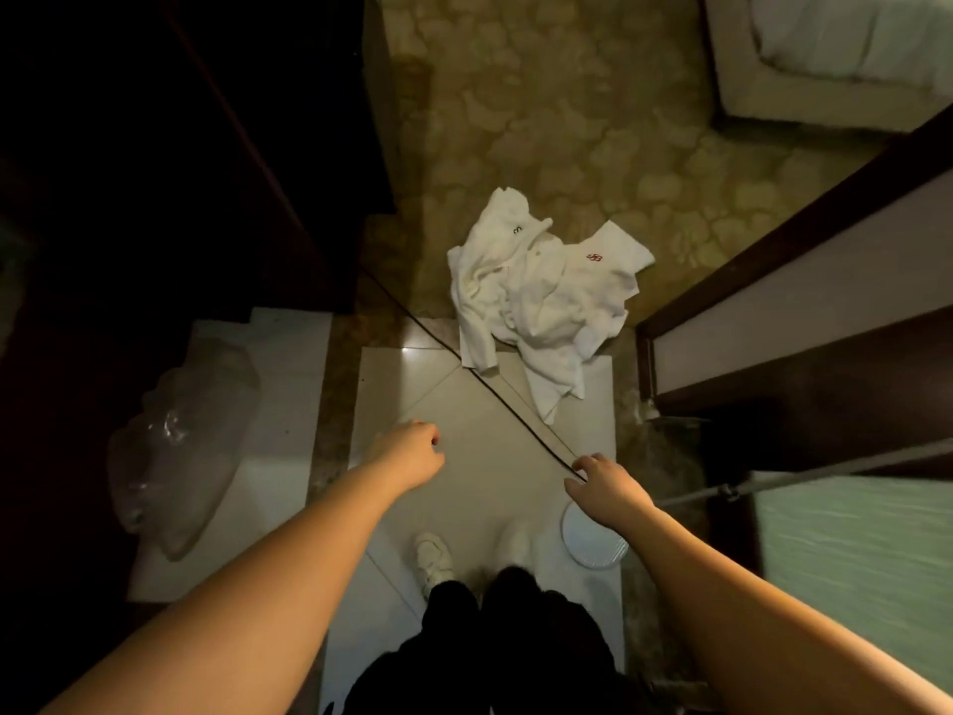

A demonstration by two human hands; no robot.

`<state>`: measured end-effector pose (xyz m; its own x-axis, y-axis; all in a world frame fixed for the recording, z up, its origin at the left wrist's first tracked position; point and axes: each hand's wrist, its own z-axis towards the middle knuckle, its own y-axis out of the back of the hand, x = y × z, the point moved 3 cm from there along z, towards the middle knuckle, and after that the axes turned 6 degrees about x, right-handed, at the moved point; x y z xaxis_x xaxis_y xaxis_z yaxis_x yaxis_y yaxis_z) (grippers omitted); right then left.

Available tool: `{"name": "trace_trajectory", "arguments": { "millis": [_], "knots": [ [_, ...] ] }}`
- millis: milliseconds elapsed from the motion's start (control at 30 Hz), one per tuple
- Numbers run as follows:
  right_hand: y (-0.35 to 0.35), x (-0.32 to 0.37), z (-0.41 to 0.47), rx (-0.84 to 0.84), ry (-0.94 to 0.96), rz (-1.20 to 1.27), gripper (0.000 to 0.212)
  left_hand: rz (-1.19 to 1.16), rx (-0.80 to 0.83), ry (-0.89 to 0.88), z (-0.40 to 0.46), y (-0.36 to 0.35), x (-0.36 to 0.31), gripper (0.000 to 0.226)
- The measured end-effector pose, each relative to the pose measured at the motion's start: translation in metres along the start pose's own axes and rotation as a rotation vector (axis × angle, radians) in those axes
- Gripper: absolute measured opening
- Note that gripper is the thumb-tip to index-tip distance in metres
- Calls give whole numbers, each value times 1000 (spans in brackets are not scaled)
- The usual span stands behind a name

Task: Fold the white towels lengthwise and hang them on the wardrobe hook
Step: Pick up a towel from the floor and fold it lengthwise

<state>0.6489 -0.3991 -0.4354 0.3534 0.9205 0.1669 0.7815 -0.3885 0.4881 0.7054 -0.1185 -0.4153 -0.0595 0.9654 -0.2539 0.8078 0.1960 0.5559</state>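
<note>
You stand over the white towels (541, 296), which lie in one crumpled heap on the floor, half on the patterned carpet (567, 121) and half across the far edge of the pale floor tiles (464, 482). Nothing is folded or hung yet; by my reading the step in hand is the first reach, before any pickup. Your left hand (410, 454) is out over the tiles, fingers loosely curled, grip holding nothing. Your right hand (601, 479) reaches forward too, fingers relaxed and slightly spread, grip empty; it sits just at a thin dark cable (495, 392) that runs diagonally over the tiles, touching or only above it I cannot tell. Both hands are well short of the heap. Next move calls for bending down, separating one towel from the tangle by a free corner or edge, then lifting it clear to find its long sides. Count: towels, at least two, going by two embroidered marks, one dark (517, 230), one red (594, 257); exact number hidden in the folds. Two hands, two white shoes (434, 559), one cable, one clear plastic bag (180, 446) at the left, one white disc (593, 541) by your right foot. No wardrobe hook in view.
</note>
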Motion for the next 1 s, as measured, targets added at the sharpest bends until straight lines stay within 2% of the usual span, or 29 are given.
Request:
{"name": "trace_trajectory", "arguments": {
  "millis": [167, 300, 500, 633, 733, 900, 1000],
  "knots": [
    [36, -16, 97, 56, -32, 99, 51, -13, 66, -9, 101, 32, -14, 32],
    [66, -29, 190, 33, -78, 205, 50, -43, 117, -15, 193, 50, -36, 33],
    [105, -44, 337, 68, -135, 380, 52, -72, 169, 20, 339, 52, -61, 26],
    [127, -54, 427, 29, -96, 377, 53, -48, 233, 34, 433, 38, -65, 23],
    [136, -62, 483, -12, -51, 350, 52, -126, 247, 53, 498, 34, -78, 21],
    [159, -59, 559, -62, 21, 279, 69, -426, 166, 51, 585, 27, -116, 45],
    [185, -41, 598, -143, 46, 423, 78, -664, 110, 63, 623, 30, -134, 74]
  ]
}}
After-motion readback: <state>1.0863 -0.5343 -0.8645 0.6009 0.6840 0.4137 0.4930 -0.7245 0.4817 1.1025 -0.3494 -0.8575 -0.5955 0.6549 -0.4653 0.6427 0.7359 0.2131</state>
